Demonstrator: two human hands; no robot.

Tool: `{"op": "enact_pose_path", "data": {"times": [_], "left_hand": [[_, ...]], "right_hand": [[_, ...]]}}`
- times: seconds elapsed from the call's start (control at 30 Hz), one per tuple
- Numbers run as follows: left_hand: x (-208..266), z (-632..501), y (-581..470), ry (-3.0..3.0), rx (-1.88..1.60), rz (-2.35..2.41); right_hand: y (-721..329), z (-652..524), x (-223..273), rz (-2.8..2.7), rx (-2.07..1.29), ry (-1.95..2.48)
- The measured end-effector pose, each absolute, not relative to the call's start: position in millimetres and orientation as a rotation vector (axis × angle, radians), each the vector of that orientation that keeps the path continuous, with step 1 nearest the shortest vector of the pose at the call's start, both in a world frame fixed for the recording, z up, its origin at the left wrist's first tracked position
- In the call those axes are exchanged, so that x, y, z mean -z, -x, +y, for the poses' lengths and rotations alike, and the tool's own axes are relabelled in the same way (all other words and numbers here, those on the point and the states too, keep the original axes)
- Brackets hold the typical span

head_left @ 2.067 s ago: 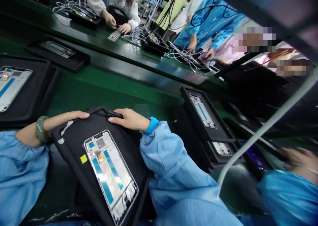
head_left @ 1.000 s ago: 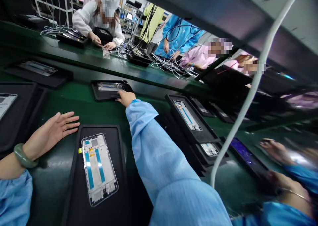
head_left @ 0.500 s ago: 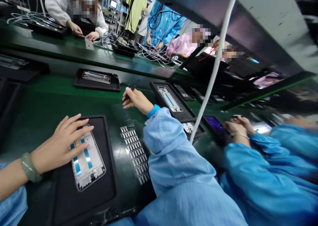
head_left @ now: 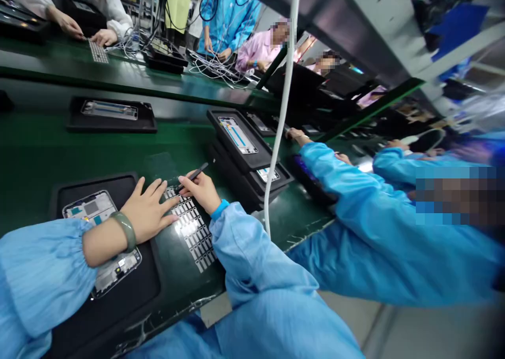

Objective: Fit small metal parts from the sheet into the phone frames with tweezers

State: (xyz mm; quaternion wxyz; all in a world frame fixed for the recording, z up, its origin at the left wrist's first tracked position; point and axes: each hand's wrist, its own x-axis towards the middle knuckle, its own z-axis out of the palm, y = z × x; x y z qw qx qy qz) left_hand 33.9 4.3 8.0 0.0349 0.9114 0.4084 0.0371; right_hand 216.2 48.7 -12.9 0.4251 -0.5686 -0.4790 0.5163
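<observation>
My right hand [head_left: 202, 190] grips dark tweezers [head_left: 193, 176], whose tip is at the top rows of a sheet of small stickers [head_left: 196, 236] lying on the green bench. With fingers spread, my left hand [head_left: 148, 211] reaches across to the sheet's left edge, its fingertips close to the tweezers. Under my left forearm a phone frame [head_left: 118, 269] lies in a black tray [head_left: 148, 285]; the wrist and sleeve hide its middle. A clear film [head_left: 160, 163] lies on the bench just beyond the sheet.
Another black tray with a phone frame [head_left: 110, 109] sits at the back. Stacked trays [head_left: 240, 175] stand right of my right hand. A white cable [head_left: 284, 96] hangs in front of them. To the right is a co-worker's blue sleeve [head_left: 347, 185]; people work across the bench.
My left hand has moved right, from over the phone frame to the sticker sheet. My right hand has come down and nearer, bringing the tweezers to the sheet. The camera view has shifted right.
</observation>
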Motion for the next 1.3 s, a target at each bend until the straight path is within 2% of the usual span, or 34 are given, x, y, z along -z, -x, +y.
{"op": "enact_pose_path", "data": {"times": [0.4,0.63,1.3], "left_hand": [[-3.5,-1.0,-40.4,-2.741,-0.132,1.341],[-3.4,8.3,-50.2,-2.632,-0.241,1.505],[1.1,24.1,-49.7,-2.376,-0.508,1.524]], "right_hand": [[-212.6,45.8,15.3,-1.169,-1.288,1.390],[-214.7,46.9,18.9,-1.103,-1.311,1.380],[-215.4,34.5,-3.1,-1.009,-1.264,1.251]]}}
